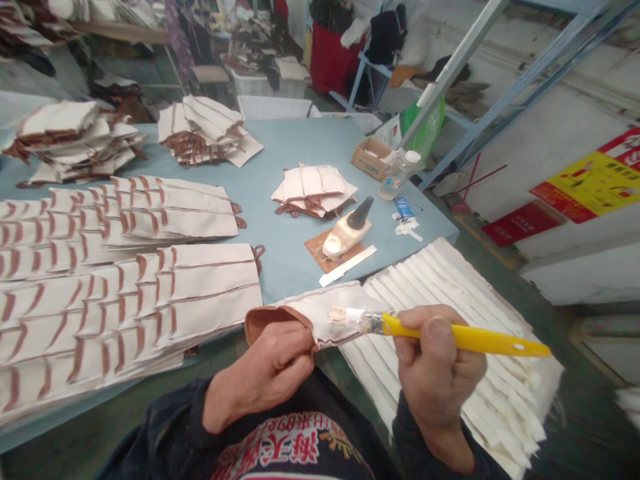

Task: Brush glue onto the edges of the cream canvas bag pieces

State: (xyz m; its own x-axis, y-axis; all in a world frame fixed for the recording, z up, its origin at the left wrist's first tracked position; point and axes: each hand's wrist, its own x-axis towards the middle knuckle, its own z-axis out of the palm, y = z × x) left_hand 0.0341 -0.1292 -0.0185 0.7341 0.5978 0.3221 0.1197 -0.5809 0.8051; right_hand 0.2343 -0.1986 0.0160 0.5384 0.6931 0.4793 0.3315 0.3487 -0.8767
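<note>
My left hand (267, 373) is closed on a white fabric piece with a brown edge (305, 313), held over my lap near the table's front edge. My right hand (437, 373) grips a yellow-handled brush (465, 338), whose pale bristles rest on the white face of that piece. A row of overlapped white strips (465, 320) lies under and beyond my right hand. On the blue table (290, 143) ahead, a glue pot (345, 233) sits on a brown card.
Long overlapped rows of white pieces with brown marks (125, 287) fill the table's left half. Smaller stacks (205, 130) lie further back and mid-table (314, 188). A cardboard box (373, 159), a plastic bottle (397, 177) and a blue metal frame (505, 67) stand at right.
</note>
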